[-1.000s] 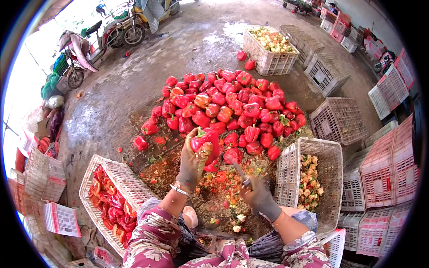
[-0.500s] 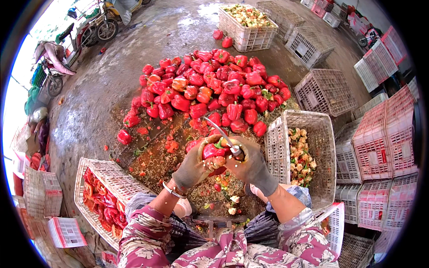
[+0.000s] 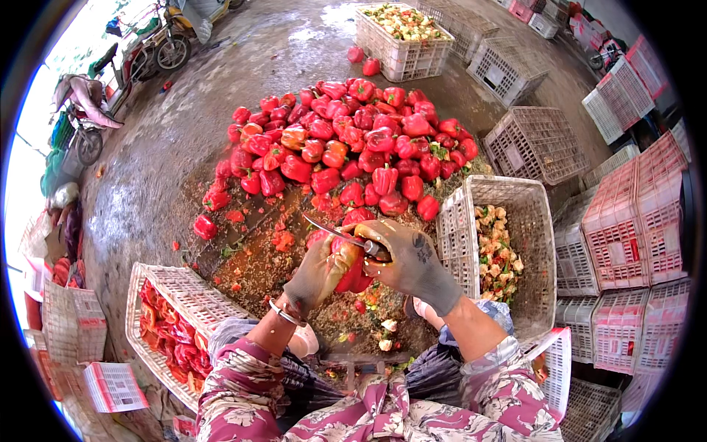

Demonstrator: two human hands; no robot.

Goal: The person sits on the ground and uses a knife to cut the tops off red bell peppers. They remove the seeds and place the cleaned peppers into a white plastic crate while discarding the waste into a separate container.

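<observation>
My left hand grips a red bell pepper low in the middle of the view. My right hand is closed round the dark handle of a knife, its curved blade angled leftward across the top of that pepper; both hands meet at it. Beyond them lies a big heap of red peppers on the dirty floor, among seeds and scraps. At my left, a tilted crate holds cut red pieces; at my right, another crate holds pale cores with bits of green.
A crate of pale trimmings stands behind the heap. Overturned crates line the right, beside red and grey stacks. Parked two-wheelers stand at upper left; more crates sit at lower left.
The hands have come together from apart. The knife's blade has swung from pointing up and away to lying leftward across the pepper. The view has shifted, so the surroundings sit higher.
</observation>
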